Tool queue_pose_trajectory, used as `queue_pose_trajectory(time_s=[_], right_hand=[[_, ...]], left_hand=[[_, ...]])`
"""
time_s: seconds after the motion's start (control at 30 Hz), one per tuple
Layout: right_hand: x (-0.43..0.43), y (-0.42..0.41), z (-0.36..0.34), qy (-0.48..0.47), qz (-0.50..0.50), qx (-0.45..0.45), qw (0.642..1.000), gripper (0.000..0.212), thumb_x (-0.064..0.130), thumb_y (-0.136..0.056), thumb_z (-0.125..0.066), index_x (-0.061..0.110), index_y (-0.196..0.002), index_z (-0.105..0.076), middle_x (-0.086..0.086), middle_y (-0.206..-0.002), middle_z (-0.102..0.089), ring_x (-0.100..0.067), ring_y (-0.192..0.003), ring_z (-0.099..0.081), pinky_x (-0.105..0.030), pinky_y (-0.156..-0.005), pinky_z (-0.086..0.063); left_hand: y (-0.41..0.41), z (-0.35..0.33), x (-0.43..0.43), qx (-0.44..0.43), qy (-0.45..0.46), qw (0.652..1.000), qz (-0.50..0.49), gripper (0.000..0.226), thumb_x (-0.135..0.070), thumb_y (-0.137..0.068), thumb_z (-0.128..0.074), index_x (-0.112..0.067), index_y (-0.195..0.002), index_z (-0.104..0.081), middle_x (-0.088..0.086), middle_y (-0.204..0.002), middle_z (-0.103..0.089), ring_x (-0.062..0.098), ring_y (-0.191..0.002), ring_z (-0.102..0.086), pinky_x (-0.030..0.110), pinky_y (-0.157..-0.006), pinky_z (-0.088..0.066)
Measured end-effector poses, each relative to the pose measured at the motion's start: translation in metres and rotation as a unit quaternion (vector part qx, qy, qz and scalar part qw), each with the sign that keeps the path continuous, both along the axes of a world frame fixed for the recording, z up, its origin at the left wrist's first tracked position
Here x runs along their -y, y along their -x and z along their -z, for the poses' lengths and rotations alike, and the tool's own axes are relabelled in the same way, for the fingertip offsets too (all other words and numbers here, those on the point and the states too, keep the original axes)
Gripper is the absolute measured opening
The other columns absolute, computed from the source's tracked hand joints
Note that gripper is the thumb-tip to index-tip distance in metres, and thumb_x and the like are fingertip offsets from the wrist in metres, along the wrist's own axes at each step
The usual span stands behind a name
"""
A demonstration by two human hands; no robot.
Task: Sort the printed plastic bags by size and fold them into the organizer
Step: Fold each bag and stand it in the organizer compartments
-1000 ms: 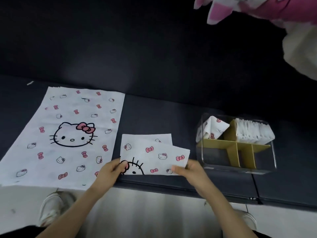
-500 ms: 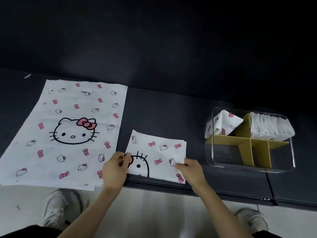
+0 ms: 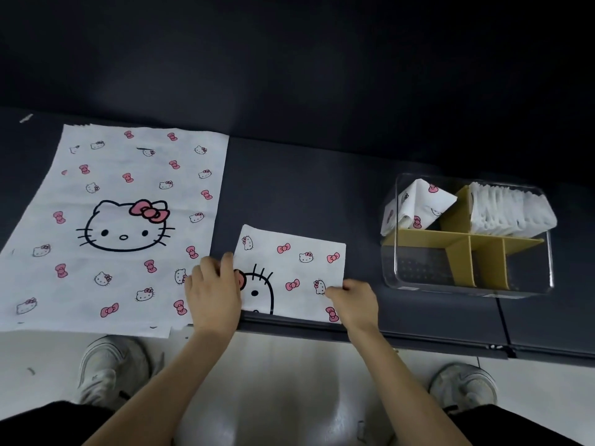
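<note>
A folded white cat-print bag lies at the near edge of the dark surface. My left hand grips its left edge, fingers curled over it. On the bag's lower right corner sits my right hand, fingertips pinching the edge. A stack of large unfolded printed bags lies flat to the left. The clear organizer with yellow dividers stands to the right; its back left cell holds a folded printed bag, its back right cell a row of folded white bags.
The dark padded surface stretches back to a dark wall. Its front edge runs just under my hands, with pale floor and my two grey shoes below. The organizer's front cells hold nothing.
The folded bag's layers have been squared up into a neater rectangle. Both hands stayed on its left and right edges. The view dropped, and the pink object at top right left the frame.
</note>
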State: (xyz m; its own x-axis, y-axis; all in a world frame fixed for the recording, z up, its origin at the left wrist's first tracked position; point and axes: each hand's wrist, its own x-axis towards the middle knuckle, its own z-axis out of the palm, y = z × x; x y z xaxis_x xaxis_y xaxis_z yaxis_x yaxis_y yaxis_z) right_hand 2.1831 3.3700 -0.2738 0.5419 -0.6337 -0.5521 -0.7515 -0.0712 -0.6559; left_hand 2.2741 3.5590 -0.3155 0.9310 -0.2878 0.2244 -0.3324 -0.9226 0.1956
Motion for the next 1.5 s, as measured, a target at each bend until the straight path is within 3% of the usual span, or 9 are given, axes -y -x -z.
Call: queue_pose_trajectory(time_s=[0.17, 0.33, 0.6, 0.67, 0.73, 0.8, 0.97, 1.2, 1.5], right_hand=[[0.001, -0.001, -0.003, -0.002, -0.008, -0.017, 1.000, 0.027, 0.005, -0.078, -0.057, 0.010, -0.054, -0.044, 0.011, -0.032, -0.038, -0.002, -0.027, -0.040, -0.020, -0.043, -0.028], [0.000, -0.002, -0.006, -0.005, -0.009, -0.007, 1.000, 0.032, 0.006, -0.078, -0.056, 0.013, -0.051, -0.040, 0.010, -0.030, -0.035, -0.005, -0.029, -0.039, -0.020, -0.043, -0.026], [-0.003, -0.002, -0.007, 0.009, -0.014, 0.001, 1.000, 0.023, 0.004, -0.079, -0.052, 0.012, -0.059, -0.044, 0.010, -0.039, -0.044, -0.005, -0.037, -0.047, -0.018, -0.044, -0.035], [-0.008, -0.002, -0.007, 0.151, -0.059, -0.016, 0.987, 0.010, 0.008, -0.079, -0.057, 0.011, -0.088, -0.056, 0.000, -0.065, -0.059, -0.019, -0.060, -0.061, -0.025, -0.054, -0.045], [-0.019, -0.001, 0.003, 0.396, -0.120, -0.004, 0.910, 0.044, 0.021, -0.076, -0.066, 0.012, -0.118, -0.056, -0.009, -0.090, -0.065, -0.031, -0.078, -0.063, -0.034, -0.065, -0.050], [-0.037, -0.006, 0.013, 0.465, -0.203, 0.022, 0.861, 0.054, 0.040, -0.082, -0.053, 0.017, -0.131, -0.053, -0.014, -0.116, -0.062, -0.035, -0.103, -0.059, -0.044, -0.084, -0.050], [-0.052, -0.001, 0.048, 0.411, -0.382, 0.007, 0.828, 0.049, 0.046, -0.101, -0.021, 0.027, -0.142, -0.041, -0.013, -0.150, -0.037, -0.032, -0.140, -0.031, -0.058, -0.111, -0.016], [-0.002, 0.032, 0.046, 0.440, -0.355, 0.024, 0.824, 0.055, 0.043, -0.103, -0.010, 0.021, -0.138, -0.046, -0.014, -0.145, -0.044, -0.032, -0.133, -0.043, -0.058, -0.109, -0.025], [0.043, -0.078, -0.009, 0.304, -0.415, -0.089, 0.853, 0.054, 0.044, -0.081, -0.067, 0.023, -0.128, -0.051, 0.001, -0.115, -0.062, -0.021, -0.110, -0.053, -0.031, -0.087, -0.041]], left_hand=[[-0.014, 0.011, -0.001, 0.037, -0.099, 0.964, 0.246, 0.077, 0.024, -0.041, -0.064, 0.002, -0.115, -0.061, 0.022, -0.122, -0.058, 0.040, -0.111, -0.056, 0.040, -0.109, -0.020], [-0.026, 0.017, -0.020, -0.082, -0.096, 0.944, 0.305, 0.083, 0.016, -0.060, -0.043, -0.003, -0.141, -0.036, 0.011, -0.149, -0.037, 0.023, -0.137, -0.034, 0.027, -0.116, -0.007], [-0.019, 0.016, -0.027, -0.086, -0.140, 0.934, 0.317, 0.063, -0.045, -0.100, -0.011, -0.007, -0.149, -0.025, 0.008, -0.156, -0.022, 0.018, -0.145, -0.017, 0.048, -0.115, -0.014], [-0.019, 0.015, -0.028, -0.087, -0.148, 0.933, 0.317, 0.065, -0.048, -0.100, -0.010, -0.008, -0.149, -0.025, 0.009, -0.156, -0.022, 0.020, -0.145, -0.019, 0.051, -0.114, -0.015], [-0.020, 0.014, -0.027, -0.085, -0.153, 0.932, 0.318, 0.065, -0.049, -0.100, -0.011, -0.010, -0.149, -0.025, 0.009, -0.157, -0.021, 0.020, -0.145, -0.018, 0.053, -0.113, -0.016], [-0.019, 0.014, -0.027, -0.087, -0.154, 0.933, 0.314, 0.065, -0.050, -0.099, -0.010, -0.011, -0.149, -0.027, 0.010, -0.157, -0.021, 0.020, -0.145, -0.017, 0.055, -0.113, -0.016], [-0.019, 0.015, -0.027, -0.093, -0.146, 0.934, 0.313, 0.067, -0.052, -0.099, -0.010, -0.011, -0.148, -0.028, 0.009, -0.157, -0.018, 0.019, -0.145, -0.016, 0.057, -0.112, -0.015], [-0.018, 0.014, -0.029, -0.094, -0.134, 0.935, 0.313, 0.066, -0.051, -0.099, -0.011, -0.011, -0.149, -0.027, 0.009, -0.157, -0.019, 0.020, -0.145, -0.015, 0.057, -0.113, -0.015], [-0.021, 0.011, -0.028, -0.086, -0.140, 0.929, 0.331, 0.063, -0.049, -0.100, -0.015, -0.011, -0.147, -0.028, 0.010, -0.156, -0.023, 0.023, -0.143, -0.024, 0.058, -0.111, -0.021]])
